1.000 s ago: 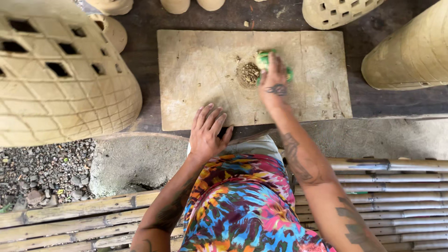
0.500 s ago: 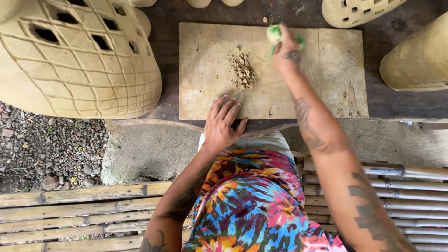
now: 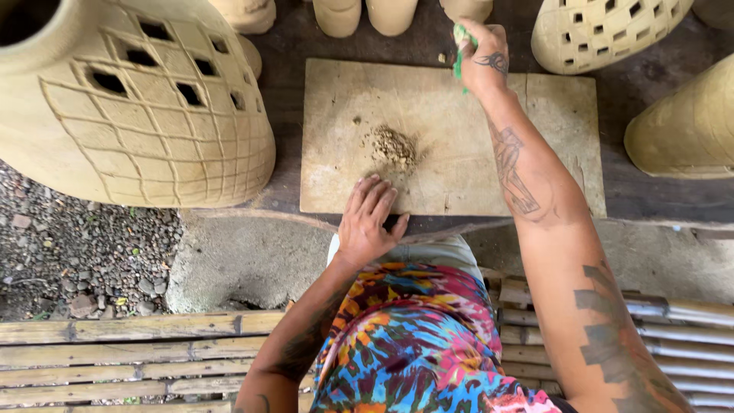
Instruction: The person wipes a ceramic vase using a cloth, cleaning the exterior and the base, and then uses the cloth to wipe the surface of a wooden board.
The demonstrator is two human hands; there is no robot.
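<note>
I see right hand at upper centre of frame, fingers pinched round green sponge; looks soft, light, squashy, I judge best held by edges as now. Sponge mostly hidden inside grip, above far edge of flat board. Left hand flat, fingers spread, holding nothing, pressing near board edge just below small crumb pile
</note>
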